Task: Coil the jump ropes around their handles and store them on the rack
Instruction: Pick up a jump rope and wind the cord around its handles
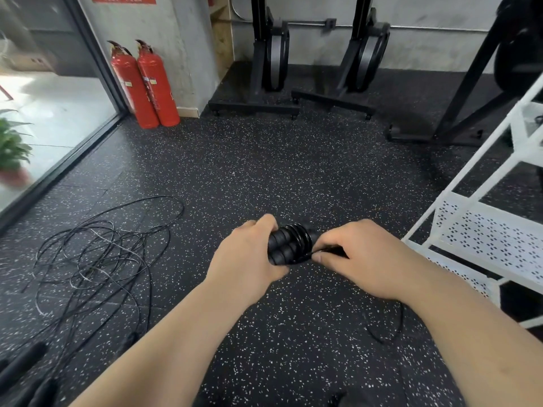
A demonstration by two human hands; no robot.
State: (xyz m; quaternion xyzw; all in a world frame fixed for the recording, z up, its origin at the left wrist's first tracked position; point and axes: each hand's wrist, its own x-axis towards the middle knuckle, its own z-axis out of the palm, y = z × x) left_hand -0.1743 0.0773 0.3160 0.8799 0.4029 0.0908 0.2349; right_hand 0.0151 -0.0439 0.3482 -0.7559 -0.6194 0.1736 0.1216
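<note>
Nearest to me, my two bare forearms reach in from the bottom edge, and in the lower left corner a few spare black handles (26,359) lie on the speckled rubber floor (249,171). Beyond them a loose tangle of ropes (97,259) sprawls on the floor, well apart from my hands. The white rack (484,230) stands at my right, near the right wrist, with perforated shelves. Further back are two red fire extinguishers (147,83) by the wall, a potted plant (11,148) behind the glass, and black machine stands (273,54). In the middle, above the floor, the left hand (249,254) has its grip curled round the left end of the paired jump rope handles (280,248), which are held side by side. Several turns of rope (299,237) already wrap them. The right hand (361,257) pinches the rope just beside the coils, between thumb and forefinger. A slack tail (393,327) loops under that wrist.
</note>
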